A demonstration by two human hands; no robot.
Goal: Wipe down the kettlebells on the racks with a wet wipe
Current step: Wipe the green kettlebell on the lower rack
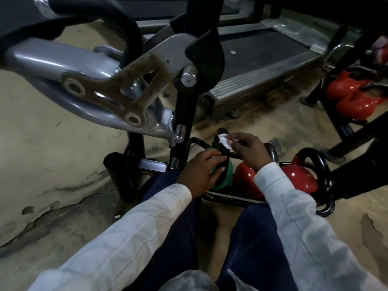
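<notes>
Two grips: left grip (201,172) clasps likely-heavy, rigid green kettlebell (227,166) body; right grip (249,148) pinches limp wet wipe (224,141) at 12 o'clock.

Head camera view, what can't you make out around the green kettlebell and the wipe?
1. Green kettlebell: head view, mostly covered by the left hand.
2. Wet wipe: bunched in the right hand, its underside hidden.
3. Nearest red kettlebell: partly behind the right sleeve.
4. Far red kettlebells: cut off by the frame's right edge.
</notes>
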